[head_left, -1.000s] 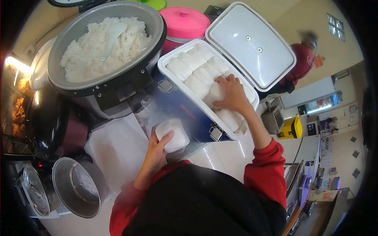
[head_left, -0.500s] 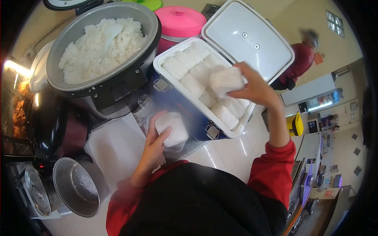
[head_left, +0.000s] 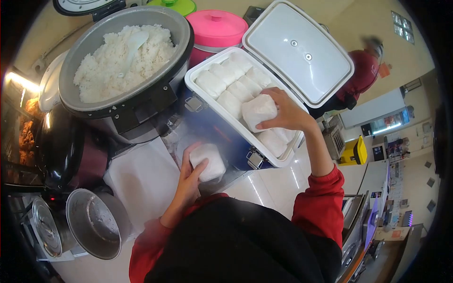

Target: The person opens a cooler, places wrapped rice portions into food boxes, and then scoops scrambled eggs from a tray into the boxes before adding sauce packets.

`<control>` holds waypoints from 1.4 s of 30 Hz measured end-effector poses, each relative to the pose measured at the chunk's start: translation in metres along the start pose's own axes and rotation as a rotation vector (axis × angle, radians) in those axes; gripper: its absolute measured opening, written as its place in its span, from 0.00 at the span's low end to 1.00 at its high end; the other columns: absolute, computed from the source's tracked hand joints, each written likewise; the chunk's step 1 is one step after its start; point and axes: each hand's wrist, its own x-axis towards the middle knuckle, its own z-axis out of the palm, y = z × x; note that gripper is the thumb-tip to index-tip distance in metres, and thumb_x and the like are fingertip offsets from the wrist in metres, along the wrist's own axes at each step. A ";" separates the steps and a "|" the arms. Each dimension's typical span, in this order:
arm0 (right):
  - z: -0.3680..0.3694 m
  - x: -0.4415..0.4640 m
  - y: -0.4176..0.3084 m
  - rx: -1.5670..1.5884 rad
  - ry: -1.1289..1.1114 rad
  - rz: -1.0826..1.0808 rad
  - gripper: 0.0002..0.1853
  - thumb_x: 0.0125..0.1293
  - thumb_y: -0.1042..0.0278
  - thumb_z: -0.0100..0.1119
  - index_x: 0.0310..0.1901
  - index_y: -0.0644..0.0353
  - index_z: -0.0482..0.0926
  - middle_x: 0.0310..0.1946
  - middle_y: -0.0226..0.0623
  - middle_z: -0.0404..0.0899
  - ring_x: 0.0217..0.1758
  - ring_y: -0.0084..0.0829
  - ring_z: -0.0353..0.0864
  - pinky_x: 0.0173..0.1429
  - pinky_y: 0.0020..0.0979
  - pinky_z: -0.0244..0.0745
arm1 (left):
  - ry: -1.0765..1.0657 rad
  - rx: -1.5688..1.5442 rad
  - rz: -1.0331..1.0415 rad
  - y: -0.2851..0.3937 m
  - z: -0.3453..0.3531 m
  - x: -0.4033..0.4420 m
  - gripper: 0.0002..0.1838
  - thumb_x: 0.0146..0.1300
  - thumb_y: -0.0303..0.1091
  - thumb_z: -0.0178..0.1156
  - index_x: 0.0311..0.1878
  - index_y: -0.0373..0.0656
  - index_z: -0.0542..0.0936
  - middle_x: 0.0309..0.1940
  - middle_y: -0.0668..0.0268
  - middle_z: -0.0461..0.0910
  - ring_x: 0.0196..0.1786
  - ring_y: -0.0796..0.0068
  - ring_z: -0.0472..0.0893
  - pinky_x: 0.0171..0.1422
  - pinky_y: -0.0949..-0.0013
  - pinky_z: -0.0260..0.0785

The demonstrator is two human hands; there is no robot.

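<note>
My left hand [head_left: 191, 170] is closed around a white wrapped rice packet [head_left: 207, 162], held low in front of the cooler. A second white wrapped packet [head_left: 259, 112] is gripped in my right hand [head_left: 288, 111], over the packets inside the box. The blue cooler box [head_left: 225, 134] stands open, and rows of similar white packets [head_left: 211, 84] fill it. Its white lid [head_left: 302, 52] is tipped back on the far side. To the left, a large rice cooker [head_left: 66, 89] holds loose white rice [head_left: 101, 70] with a pale rice paddle [head_left: 133, 47] lying in it.
White paper sheets [head_left: 139, 181] lie below the cooker, near an empty metal pot [head_left: 96, 224] and a glass lid [head_left: 46, 226]. A pink-lidded container [head_left: 216, 29] stands behind the cooler. A person [head_left: 361, 70] in dark red is farther back, near a yellow bin [head_left: 354, 151].
My right hand has moved left and down with its packet, closer to me over the cooler. My left hand has shifted slightly right and down, still gripping its packet.
</note>
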 end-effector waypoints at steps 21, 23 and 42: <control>0.008 -0.003 -0.013 -0.455 0.252 -0.191 0.33 0.41 0.77 0.68 0.53 0.53 0.68 0.54 0.43 0.65 0.57 0.44 0.66 0.58 0.39 0.66 | 0.055 -0.215 -0.259 -0.002 -0.044 -0.042 0.43 0.45 0.34 0.68 0.63 0.46 0.55 0.55 0.54 0.64 0.58 0.62 0.67 0.57 0.62 0.66; 0.015 0.004 -0.004 -0.272 0.133 -0.049 0.32 0.40 0.78 0.68 0.51 0.54 0.68 0.51 0.42 0.68 0.57 0.42 0.66 0.59 0.38 0.65 | 0.119 0.127 -0.121 -0.007 -0.071 -0.039 0.41 0.46 0.34 0.67 0.62 0.46 0.55 0.53 0.54 0.65 0.56 0.61 0.69 0.57 0.62 0.66; 0.002 -0.060 -0.087 0.070 0.125 -0.479 0.26 0.35 0.72 0.72 0.42 0.58 0.75 0.43 0.37 0.75 0.48 0.40 0.75 0.52 0.33 0.70 | -0.587 -0.476 -0.274 0.038 0.009 -0.015 0.37 0.62 0.49 0.53 0.68 0.45 0.50 0.58 0.54 0.66 0.56 0.60 0.71 0.57 0.58 0.66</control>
